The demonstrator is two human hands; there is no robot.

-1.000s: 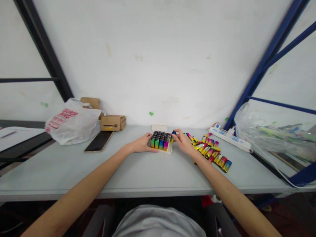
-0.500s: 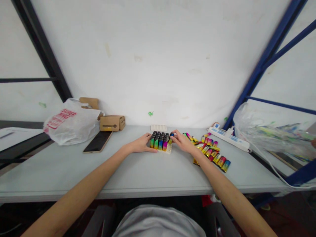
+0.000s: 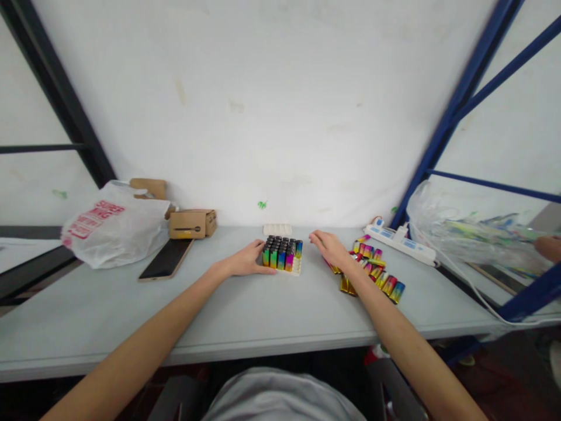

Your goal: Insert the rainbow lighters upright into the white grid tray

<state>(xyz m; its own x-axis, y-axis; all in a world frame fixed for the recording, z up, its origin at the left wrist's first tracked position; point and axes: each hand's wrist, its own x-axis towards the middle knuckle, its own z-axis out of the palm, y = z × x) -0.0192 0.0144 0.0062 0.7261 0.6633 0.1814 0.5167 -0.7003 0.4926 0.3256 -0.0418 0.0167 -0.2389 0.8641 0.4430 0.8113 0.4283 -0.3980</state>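
A white slotted tray stands on the table with several upright lighters, shiny in rainbow colours with black tops. My left hand is closed around the left side of this group, thumb at the front and fingers at the back. A blue and gold lighter stands at the tray's right edge, apart from the front row. To the right of the tray, my right hand hovers with bent fingers apart and nothing visible in them. Beside and partly under its wrist lies a loose pile of lighters.
A second white tray lies by the wall. On the left are a phone, a cardboard box and a white plastic bag. A power strip sits at the right. Another person's hand shows at the far right.
My right hand has let go of the blue and gold lighter at the tray's right edge and moved right toward the pile. My left hand stays on the tray's left side.
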